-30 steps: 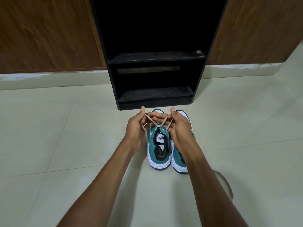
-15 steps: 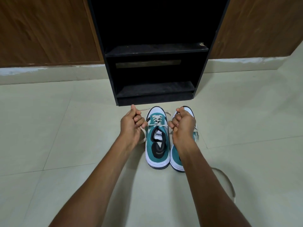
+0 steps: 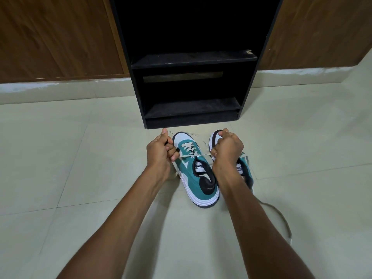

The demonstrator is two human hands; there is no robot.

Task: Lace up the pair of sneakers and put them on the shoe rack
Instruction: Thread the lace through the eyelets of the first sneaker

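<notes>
Two teal-and-white sneakers stand side by side on the floor tiles, toes toward the black shoe rack [image 3: 193, 115]. The left sneaker [image 3: 196, 178] has a beige lace [image 3: 193, 155] threaded through its eyelets and stretched taut across the top. My left hand [image 3: 161, 153] is fisted on the lace's left end, my right hand [image 3: 227, 150] on its right end. The right sneaker [image 3: 244, 168] is mostly hidden behind my right hand and forearm.
A loose lace [image 3: 281, 216] trails on the floor to the right of my right forearm. The rack has two low shelves [image 3: 193, 61] and stands against wooden panels [image 3: 56, 37]. Pale floor tiles [image 3: 60, 158] spread to both sides.
My hands have drawn apart from the middle of the left sneaker and closed into fists, pulling the lace ends sideways until the lace runs tight across the shoe.
</notes>
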